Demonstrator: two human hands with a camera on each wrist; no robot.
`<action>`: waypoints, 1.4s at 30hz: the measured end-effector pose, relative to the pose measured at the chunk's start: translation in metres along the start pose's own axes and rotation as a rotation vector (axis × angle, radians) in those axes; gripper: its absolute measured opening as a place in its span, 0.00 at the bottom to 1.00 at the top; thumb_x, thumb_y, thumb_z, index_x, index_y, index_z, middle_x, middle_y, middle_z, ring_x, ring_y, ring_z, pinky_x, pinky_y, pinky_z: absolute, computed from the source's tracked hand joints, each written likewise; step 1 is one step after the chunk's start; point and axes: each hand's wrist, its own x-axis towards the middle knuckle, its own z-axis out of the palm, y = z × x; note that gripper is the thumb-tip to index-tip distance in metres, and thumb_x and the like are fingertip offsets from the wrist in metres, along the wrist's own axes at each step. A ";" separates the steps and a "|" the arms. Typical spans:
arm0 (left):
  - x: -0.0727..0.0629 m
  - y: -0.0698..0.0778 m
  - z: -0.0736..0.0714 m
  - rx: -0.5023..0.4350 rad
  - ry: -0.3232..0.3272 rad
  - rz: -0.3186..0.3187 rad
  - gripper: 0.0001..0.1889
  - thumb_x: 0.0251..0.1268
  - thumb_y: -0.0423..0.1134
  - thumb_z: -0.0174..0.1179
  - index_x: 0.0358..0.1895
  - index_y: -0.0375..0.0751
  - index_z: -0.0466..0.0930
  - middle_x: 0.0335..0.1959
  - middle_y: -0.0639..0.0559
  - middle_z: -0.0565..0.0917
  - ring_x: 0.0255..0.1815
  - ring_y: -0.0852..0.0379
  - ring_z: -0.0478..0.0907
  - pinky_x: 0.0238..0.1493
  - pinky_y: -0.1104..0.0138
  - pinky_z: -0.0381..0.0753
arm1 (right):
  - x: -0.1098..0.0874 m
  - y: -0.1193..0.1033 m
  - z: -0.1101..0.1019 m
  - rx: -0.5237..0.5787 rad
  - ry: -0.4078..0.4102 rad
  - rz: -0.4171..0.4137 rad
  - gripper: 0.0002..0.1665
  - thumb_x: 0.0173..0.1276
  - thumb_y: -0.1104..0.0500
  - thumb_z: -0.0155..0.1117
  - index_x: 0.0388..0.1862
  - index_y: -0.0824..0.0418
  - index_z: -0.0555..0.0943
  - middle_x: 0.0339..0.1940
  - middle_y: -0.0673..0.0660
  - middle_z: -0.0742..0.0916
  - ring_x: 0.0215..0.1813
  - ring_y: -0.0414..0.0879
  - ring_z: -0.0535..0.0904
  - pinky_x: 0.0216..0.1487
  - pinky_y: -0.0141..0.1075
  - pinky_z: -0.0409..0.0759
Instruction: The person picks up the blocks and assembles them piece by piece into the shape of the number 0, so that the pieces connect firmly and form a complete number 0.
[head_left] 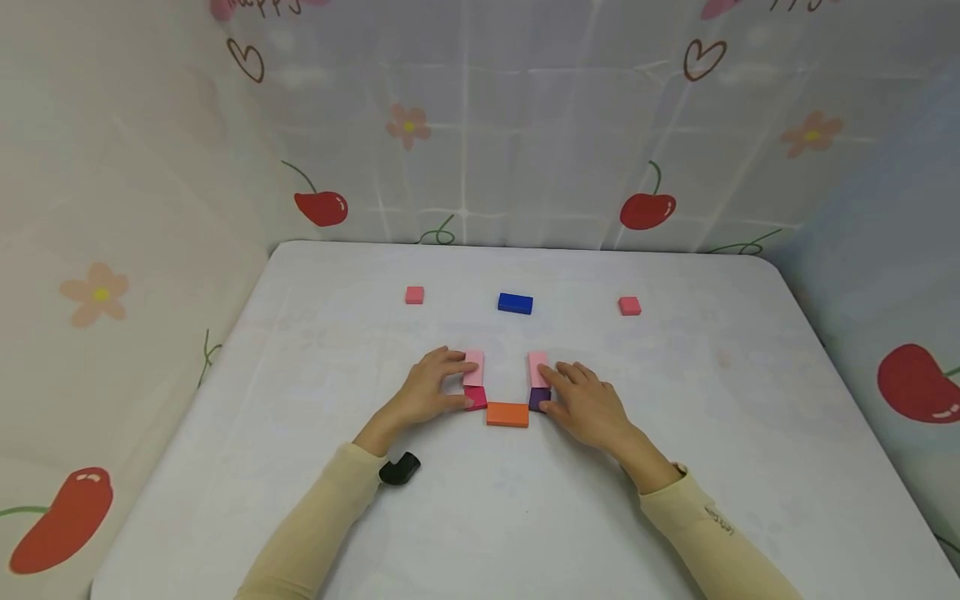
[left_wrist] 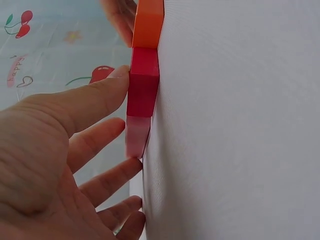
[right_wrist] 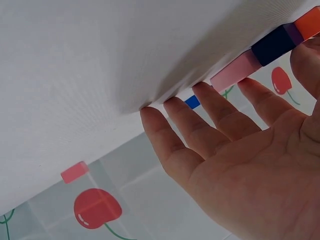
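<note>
Touching two pink blocks (head_left: 473, 364) (head_left: 537, 369), one red (head_left: 476, 397) and, seemingly, one purple block (head_left: 536, 397) (one orange block (head_left: 507, 415) between), both hands (head_left: 427, 389) (head_left: 590, 406) splay.

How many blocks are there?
8. Back row: left coral block, blue block, right coral block. Front U-shape: left pink block, red block, orange block, purple block, right pink block. Others may be hidden.

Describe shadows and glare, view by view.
Head: pale streaks mark the backdrop, with soft shadows beside the sleeves; left wrist: a faint shadow runs along the table beside the red block; right wrist: a broad shadow spreads near the right hand.
</note>
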 end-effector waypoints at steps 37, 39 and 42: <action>-0.006 -0.003 -0.002 -0.030 0.019 0.004 0.28 0.57 0.43 0.70 0.63 0.50 0.77 0.70 0.45 0.70 0.78 0.41 0.50 0.73 0.37 0.47 | 0.095 0.162 -0.090 0.558 0.016 0.434 0.31 0.72 0.60 0.56 0.73 0.63 0.66 0.61 0.69 0.76 0.46 0.49 0.76 0.46 0.35 0.75; -0.005 -0.003 -0.001 -0.035 0.017 0.008 0.28 0.57 0.43 0.70 0.63 0.49 0.77 0.70 0.44 0.70 0.78 0.41 0.50 0.73 0.37 0.47 | 0.097 0.166 -0.087 0.551 0.008 0.449 0.30 0.72 0.60 0.57 0.72 0.63 0.67 0.60 0.69 0.76 0.45 0.48 0.77 0.45 0.34 0.75; -0.002 -0.002 0.000 -0.046 0.015 0.024 0.28 0.56 0.42 0.70 0.63 0.49 0.77 0.70 0.44 0.70 0.78 0.41 0.50 0.72 0.38 0.48 | 0.097 0.172 -0.084 0.561 0.001 0.472 0.29 0.73 0.58 0.57 0.71 0.63 0.68 0.62 0.69 0.75 0.49 0.51 0.76 0.47 0.34 0.75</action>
